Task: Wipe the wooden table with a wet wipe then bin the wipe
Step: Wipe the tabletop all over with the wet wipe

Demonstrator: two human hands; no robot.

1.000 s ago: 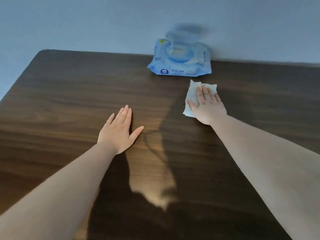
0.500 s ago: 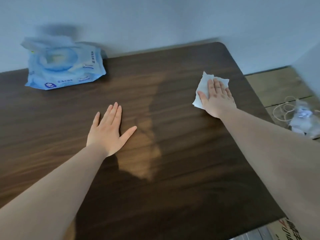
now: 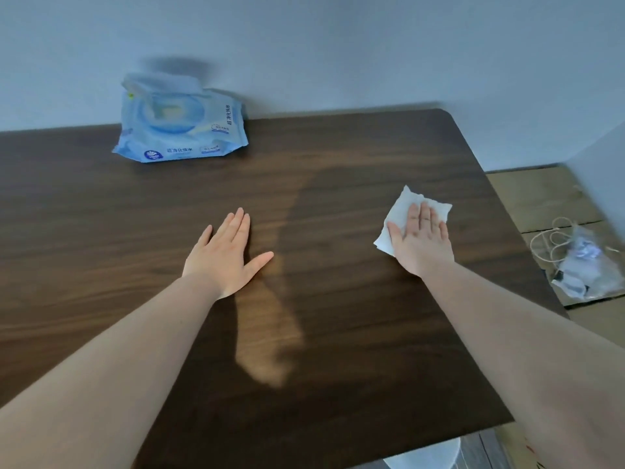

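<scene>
The dark wooden table point(image 3: 355, 164) fills most of the view. My right hand point(image 3: 421, 240) lies flat on a white wet wipe point(image 3: 402, 206), pressing it onto the table near the right edge. The wipe's far corners stick out past my fingers. My left hand point(image 3: 226, 253) rests palm down on the table's middle, fingers spread, holding nothing. No bin is in view.
A blue pack of wet wipes point(image 3: 179, 130) with its lid flipped up stands at the back of the table against the wall. On the floor to the right lie a clear plastic bag point(image 3: 581, 265) with a white cord and flattened cardboard point(image 3: 541, 198).
My right hand has slid the wipe from next to the pack across to the table's right side, then a little nearer to me. The view swung right. My left hand stayed planted.
</scene>
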